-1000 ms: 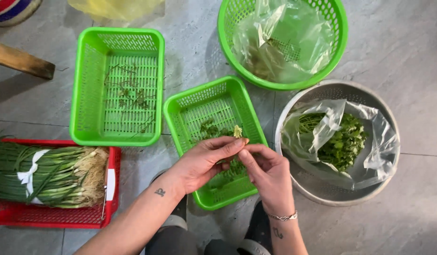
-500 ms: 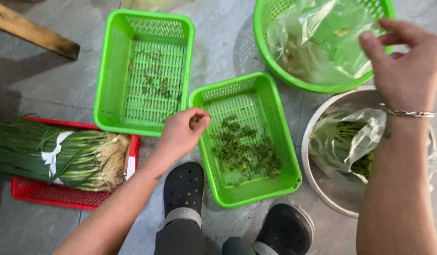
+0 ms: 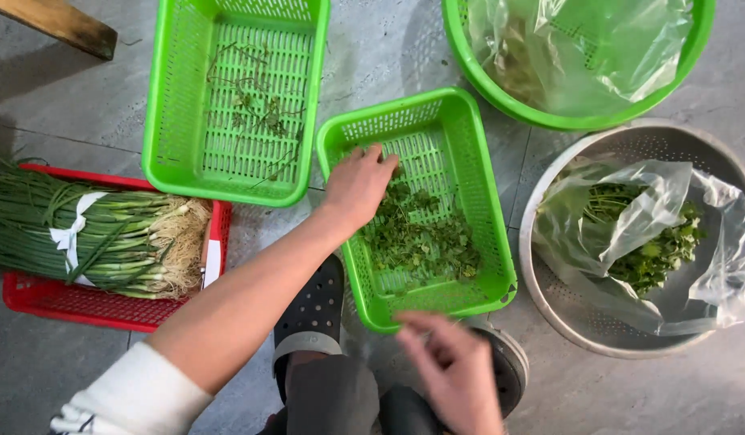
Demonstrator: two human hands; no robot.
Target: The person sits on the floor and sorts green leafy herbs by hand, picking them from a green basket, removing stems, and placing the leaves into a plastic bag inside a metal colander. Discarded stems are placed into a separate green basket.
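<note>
My left hand [image 3: 358,187] rests palm down in the small green rectangular basket [image 3: 469,137], fingers on its near-left corner next to a pile of picked green leaves [image 3: 421,238]. Whether it holds anything underneath is hidden. My right hand [image 3: 453,370] is blurred, low in front of that basket near my dark clogs, fingers apart and holding nothing. A metal colander [image 3: 549,306] on the right holds a clear plastic bag of leafy herbs [image 3: 650,254].
A larger green basket [image 3: 163,121] with a few stems lies upper left. A red tray [image 3: 82,306] carries a tied bundle of green onions [image 3: 90,238]. A round green basket [image 3: 517,101] with a plastic bag sits upper right. A wooden leg [image 3: 58,24] is top left.
My right hand has dropped from over the round basket and colander to the near edge of the small basket. My left hand has moved slightly deeper into the small basket.
</note>
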